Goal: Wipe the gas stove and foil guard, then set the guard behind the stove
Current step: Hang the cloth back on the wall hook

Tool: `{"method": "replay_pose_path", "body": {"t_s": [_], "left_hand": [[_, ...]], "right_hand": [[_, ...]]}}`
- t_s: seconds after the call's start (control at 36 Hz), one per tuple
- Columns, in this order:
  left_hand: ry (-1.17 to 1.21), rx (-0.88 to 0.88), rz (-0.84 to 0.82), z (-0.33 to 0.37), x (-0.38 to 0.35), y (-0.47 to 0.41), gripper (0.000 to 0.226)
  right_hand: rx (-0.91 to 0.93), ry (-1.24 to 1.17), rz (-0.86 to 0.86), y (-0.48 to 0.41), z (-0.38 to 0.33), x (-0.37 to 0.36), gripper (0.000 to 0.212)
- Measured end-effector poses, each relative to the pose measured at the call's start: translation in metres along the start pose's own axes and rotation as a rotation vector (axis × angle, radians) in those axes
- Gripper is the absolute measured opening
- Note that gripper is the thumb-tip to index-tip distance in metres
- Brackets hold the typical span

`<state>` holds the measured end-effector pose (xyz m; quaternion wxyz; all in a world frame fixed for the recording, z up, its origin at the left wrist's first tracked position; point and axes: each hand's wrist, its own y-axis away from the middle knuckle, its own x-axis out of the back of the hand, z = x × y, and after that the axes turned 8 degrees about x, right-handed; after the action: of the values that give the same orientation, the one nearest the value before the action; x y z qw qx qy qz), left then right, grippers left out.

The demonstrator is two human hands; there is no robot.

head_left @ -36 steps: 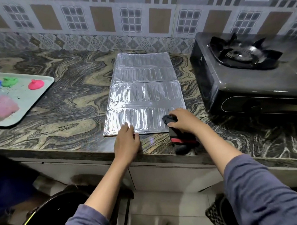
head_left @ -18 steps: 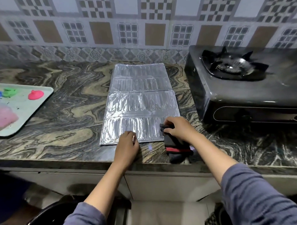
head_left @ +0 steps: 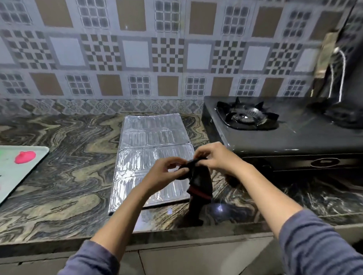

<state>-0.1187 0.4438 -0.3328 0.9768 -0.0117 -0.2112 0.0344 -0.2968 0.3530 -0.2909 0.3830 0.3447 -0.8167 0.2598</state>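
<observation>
The silver foil guard (head_left: 149, 148) lies flat on the marbled counter, folded in ribbed panels, just left of the black gas stove (head_left: 289, 139). Above the guard's right near corner I hold a dark cloth with a red stripe (head_left: 200, 183). It hangs down from both hands. My left hand (head_left: 165, 173) pinches its top edge from the left. My right hand (head_left: 215, 157) pinches the same edge from the right. Both hands are lifted off the counter, a little in front of the stove's left front corner.
A pale tray (head_left: 14, 172) with pink and green lumps sits at the counter's left. The tiled wall (head_left: 138, 53) rises behind the counter. A hose and a dark object (head_left: 335, 77) stand behind the stove at the right. The counter's front edge (head_left: 173, 233) runs below my wrists.
Both hands have risen off the counter. The right hand lifted the cloth from the guard's corner, and the left hand left the guard's edge and took hold of the cloth too.
</observation>
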Motion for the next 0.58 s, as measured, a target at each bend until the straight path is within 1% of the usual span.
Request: {"method": "replay_pose_path", "body": {"t_s": [0.11,0.25,0.33,0.42,0.47,0.58], "left_hand": [[0.051,-0.054,0.065,0.019,0.007,-0.009,0.010],[-0.043,-0.186,0.235,0.049,0.026,-0.029,0.007],[-0.061,-0.240,0.292,0.074,0.044,-0.043,0.007],[-0.124,-0.305,0.334,0.105,0.060,-0.057,0.010],[-0.153,-0.363,0.343,0.127,0.070,-0.068,0.008],[-0.239,-0.444,0.400,0.166,0.088,-0.091,0.012]], "right_hand": [[0.040,0.015,0.142,-0.004,-0.019,0.021,0.013],[0.095,0.012,0.305,-0.012,-0.034,0.043,0.012],[0.108,-0.053,0.403,-0.018,-0.035,0.058,0.010],[0.138,-0.077,0.458,-0.028,-0.035,0.075,0.010],[0.156,-0.133,0.476,-0.038,-0.034,0.085,0.010],[0.239,-0.254,0.514,-0.058,-0.032,0.104,0.015]]}}
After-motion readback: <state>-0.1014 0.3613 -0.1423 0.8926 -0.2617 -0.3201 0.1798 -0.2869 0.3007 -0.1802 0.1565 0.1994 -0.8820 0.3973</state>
